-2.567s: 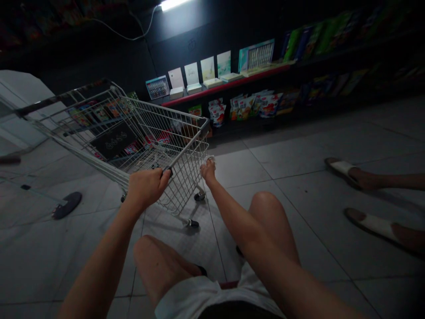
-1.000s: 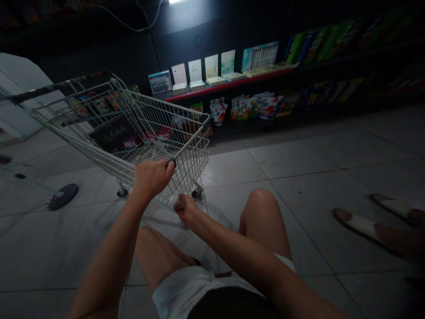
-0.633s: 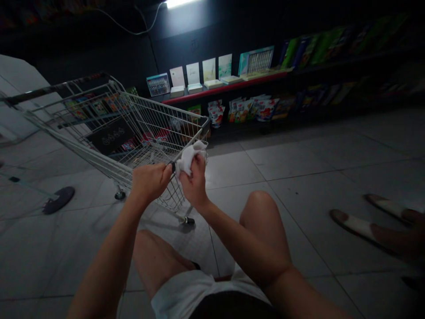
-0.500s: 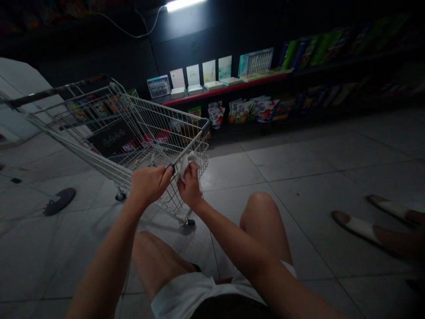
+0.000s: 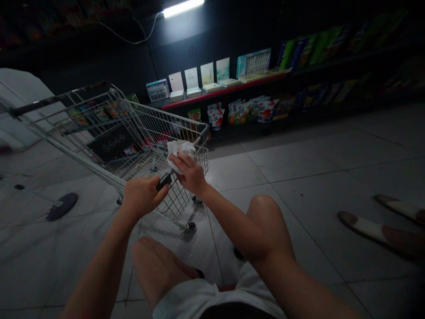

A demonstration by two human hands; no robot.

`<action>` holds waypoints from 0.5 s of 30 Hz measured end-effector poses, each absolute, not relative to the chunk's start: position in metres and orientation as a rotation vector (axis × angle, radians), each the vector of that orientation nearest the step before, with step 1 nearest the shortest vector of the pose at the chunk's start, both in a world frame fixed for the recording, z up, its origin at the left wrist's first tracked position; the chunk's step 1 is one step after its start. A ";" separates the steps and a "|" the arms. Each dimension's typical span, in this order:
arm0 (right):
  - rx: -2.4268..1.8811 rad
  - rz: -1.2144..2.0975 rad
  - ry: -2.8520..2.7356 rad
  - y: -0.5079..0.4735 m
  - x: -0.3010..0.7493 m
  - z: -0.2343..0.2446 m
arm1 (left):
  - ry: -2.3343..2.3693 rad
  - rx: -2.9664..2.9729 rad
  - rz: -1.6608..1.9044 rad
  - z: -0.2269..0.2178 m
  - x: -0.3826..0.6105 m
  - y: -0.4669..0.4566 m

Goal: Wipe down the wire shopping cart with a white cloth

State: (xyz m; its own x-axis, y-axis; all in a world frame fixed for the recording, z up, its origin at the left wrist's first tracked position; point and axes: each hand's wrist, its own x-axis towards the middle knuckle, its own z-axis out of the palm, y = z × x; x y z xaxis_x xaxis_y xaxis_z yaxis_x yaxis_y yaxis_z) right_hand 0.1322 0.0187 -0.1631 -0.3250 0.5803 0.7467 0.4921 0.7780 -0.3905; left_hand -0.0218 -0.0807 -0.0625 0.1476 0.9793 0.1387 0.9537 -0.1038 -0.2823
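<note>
A lone fluorescent tube (image 5: 183, 8) glares on the dark wall (image 5: 212, 37), giving the only visible light. The scene is dim, with the far shelves (image 5: 335, 48) sinking into murk, soft shadows on the grey floor tiles (image 5: 299, 150), and wide-angle distortion bending the edges.

The right hand (image 5: 191, 173) hides part of the white cloth (image 5: 177, 150), the high books (image 5: 308, 46) are too dark to read, and the edge cuts off someone's feet (image 5: 398, 237)
</note>
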 end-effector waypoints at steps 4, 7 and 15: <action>-1.047 0.116 -1.930 0.066 0.162 -0.142 | -1.904 -2.145 0.188 -0.059 -0.024 -0.083; -1.178 0.137 -1.863 0.083 0.175 -0.137 | -1.954 -2.135 0.258 -0.051 -0.021 -0.085; -0.954 0.174 -1.865 0.022 0.139 -0.188 | -2.053 -2.084 0.184 -0.033 0.045 -0.060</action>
State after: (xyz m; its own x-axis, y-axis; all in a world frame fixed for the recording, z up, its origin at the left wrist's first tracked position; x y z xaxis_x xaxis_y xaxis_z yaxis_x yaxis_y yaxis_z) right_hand 0.1391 0.0217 -0.1884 -0.1963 0.6782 0.7082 0.5355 0.6792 -0.5020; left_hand 0.0446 -0.0597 -0.0326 0.0215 0.9981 0.0580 0.9719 -0.0073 -0.2355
